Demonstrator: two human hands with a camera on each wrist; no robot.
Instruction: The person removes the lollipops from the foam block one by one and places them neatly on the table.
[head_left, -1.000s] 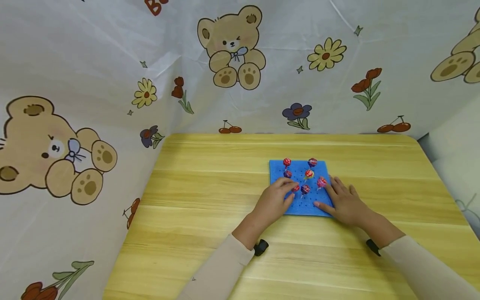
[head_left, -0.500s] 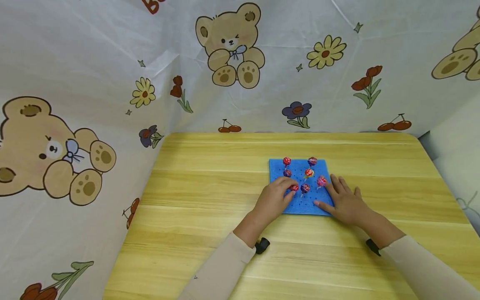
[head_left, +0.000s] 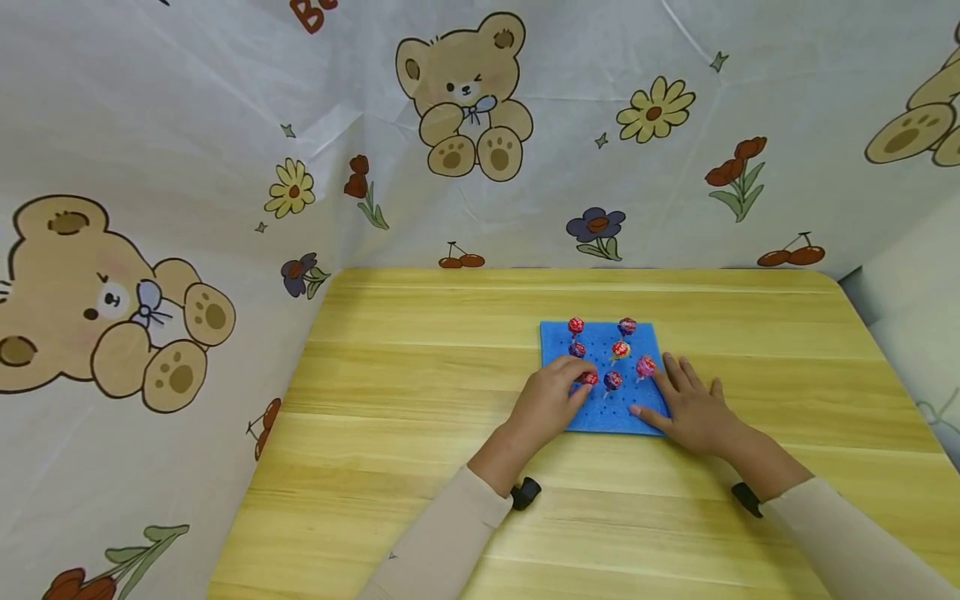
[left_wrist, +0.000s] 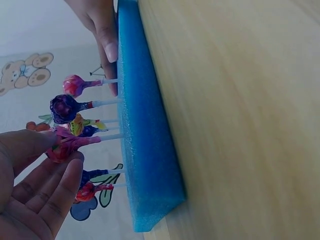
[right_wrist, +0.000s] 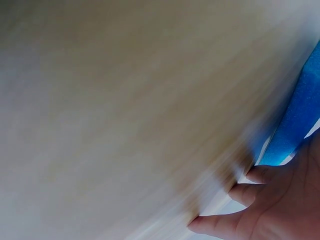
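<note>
Nearest me, my left hand [head_left: 551, 402] has its fingers [left_wrist: 47, 150] clamped on the head of one red lollipop [head_left: 588, 379]. My right hand [head_left: 690, 408] lies flat, fingers spread apart, pressing the right edge of the single blue foam board [head_left: 600, 412] on the worktop [head_left: 420, 400]. I count seven lollipops standing in the board, the farthest two [head_left: 575, 325] along its back edge.

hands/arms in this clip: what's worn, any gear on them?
Both hands are bare: left hand, right hand. Both arms wear long beige sleeves, left sleeve and right sleeve. A small black device sits at each wrist, at the cuff: left, right. No gloves or rings visible.
</note>
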